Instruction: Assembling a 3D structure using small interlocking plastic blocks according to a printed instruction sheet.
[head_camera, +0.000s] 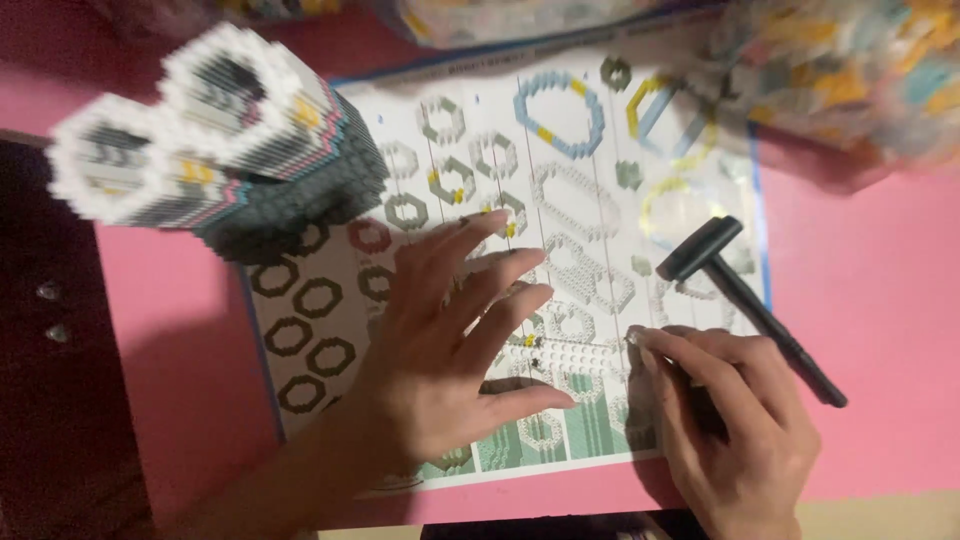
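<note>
My left hand (450, 340) lies flat with fingers spread on a printed sheet (330, 270) of ring-shaped block diagrams. Its fingertips rest by a flat strip of small white blocks (572, 356) with a yellow and a dark piece at its left end. My right hand (735, 420) grips the handle of a small black hammer (745, 295), whose head points up and away, and its forefinger touches the right end of the white strip.
A tall block model (220, 140) of white-topped hexagonal tubes on a dark grey base stands at the sheet's upper left. Clear bags of coloured blocks (850, 80) lie at the upper right. The surface below is pink (870, 290); a dark area borders the left.
</note>
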